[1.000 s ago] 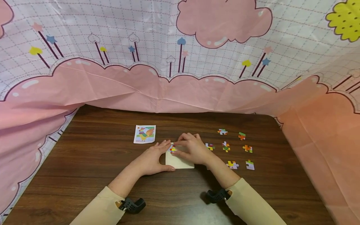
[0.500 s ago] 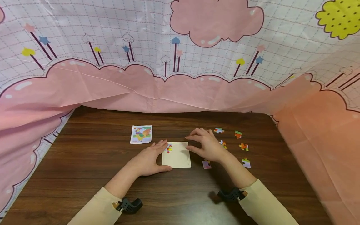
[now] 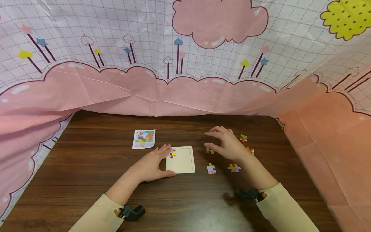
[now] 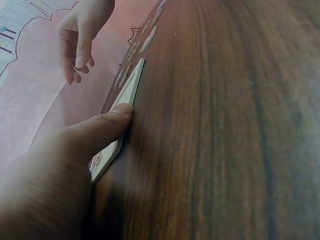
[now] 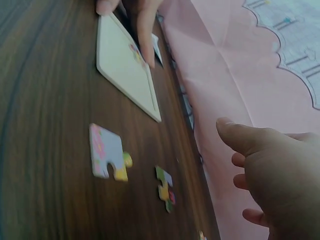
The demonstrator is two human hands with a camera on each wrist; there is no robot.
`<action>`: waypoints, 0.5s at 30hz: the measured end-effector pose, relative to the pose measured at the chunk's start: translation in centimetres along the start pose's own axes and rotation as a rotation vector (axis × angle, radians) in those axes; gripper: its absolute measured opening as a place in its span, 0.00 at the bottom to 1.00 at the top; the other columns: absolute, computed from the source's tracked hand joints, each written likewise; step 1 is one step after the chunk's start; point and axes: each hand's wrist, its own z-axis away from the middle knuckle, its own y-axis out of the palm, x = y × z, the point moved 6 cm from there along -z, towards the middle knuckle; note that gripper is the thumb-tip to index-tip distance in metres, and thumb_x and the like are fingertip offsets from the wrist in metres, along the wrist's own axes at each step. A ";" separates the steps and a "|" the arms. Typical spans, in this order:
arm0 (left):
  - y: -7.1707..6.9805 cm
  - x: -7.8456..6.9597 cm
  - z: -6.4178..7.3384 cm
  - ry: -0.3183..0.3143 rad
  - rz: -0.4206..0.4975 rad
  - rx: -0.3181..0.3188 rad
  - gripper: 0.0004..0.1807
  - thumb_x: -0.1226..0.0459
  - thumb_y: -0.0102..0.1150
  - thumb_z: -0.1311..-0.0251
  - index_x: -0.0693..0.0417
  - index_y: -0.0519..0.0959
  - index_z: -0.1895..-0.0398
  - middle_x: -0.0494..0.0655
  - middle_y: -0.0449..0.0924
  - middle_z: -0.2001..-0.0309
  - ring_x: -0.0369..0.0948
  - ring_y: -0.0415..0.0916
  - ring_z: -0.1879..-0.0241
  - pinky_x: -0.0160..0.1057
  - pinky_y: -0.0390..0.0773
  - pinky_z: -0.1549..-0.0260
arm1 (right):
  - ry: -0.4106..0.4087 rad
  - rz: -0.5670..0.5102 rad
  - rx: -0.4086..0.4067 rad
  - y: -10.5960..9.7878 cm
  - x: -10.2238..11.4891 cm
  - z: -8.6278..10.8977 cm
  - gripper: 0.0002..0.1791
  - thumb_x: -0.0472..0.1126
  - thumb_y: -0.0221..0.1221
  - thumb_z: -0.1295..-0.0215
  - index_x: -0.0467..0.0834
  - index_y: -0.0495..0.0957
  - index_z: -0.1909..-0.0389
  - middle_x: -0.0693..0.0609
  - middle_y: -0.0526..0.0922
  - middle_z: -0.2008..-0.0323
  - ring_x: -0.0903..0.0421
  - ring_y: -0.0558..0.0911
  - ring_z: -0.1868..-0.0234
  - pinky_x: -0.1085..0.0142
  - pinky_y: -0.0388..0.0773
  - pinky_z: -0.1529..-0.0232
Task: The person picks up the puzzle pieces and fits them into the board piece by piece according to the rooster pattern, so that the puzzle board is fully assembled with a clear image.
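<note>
A cream puzzle tray [image 3: 180, 162] lies flat on the table, with one colourful puzzle piece [image 3: 172, 153] in its upper left corner. My left hand [image 3: 150, 164] holds the tray at its left side, thumb at the near edge and fingers by the far left corner. The thumb [image 4: 120, 110] shows on the tray's edge in the left wrist view. To the right of the tray, my right hand [image 3: 229, 143] hovers over the loose pieces with thumb and fingers apart. Nothing shows between them. It partly covers a piece [image 3: 210, 150] with green and yellow on it.
Several loose puzzle pieces lie right of the tray, among them a lilac corner piece [image 3: 211, 168], a yellow and lilac piece [image 3: 233, 168] and a green and orange piece [image 3: 243, 138]. A chicken picture card [image 3: 144, 139] lies at the tray's upper left. Pink printed cloth [image 3: 116, 93] surrounds the table.
My right hand has let go of the piece in the tray's corner and moved right, over the loose pieces. My left hand stays on the tray. The head view has shifted slightly.
</note>
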 end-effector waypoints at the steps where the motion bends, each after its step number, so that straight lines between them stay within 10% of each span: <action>1: 0.0 0.0 0.0 0.000 -0.002 0.001 0.60 0.30 0.64 0.39 0.57 0.57 0.16 0.50 0.52 0.16 0.47 0.48 0.18 0.48 0.51 0.21 | 0.010 -0.003 0.002 -0.1 -0.4 0.1 0.27 0.53 0.69 0.28 0.43 0.83 0.34 0.51 0.80 0.42 0.48 0.77 0.38 0.38 0.65 0.39; 15: 0.2 0.2 -0.1 0.000 0.010 -0.003 0.59 0.31 0.65 0.39 0.56 0.56 0.15 0.49 0.51 0.16 0.46 0.47 0.18 0.48 0.50 0.21 | 0.164 -0.044 0.015 -1.5 -6.1 0.9 0.32 0.51 0.69 0.27 0.38 0.77 0.30 0.45 0.78 0.37 0.41 0.76 0.38 0.27 0.54 0.32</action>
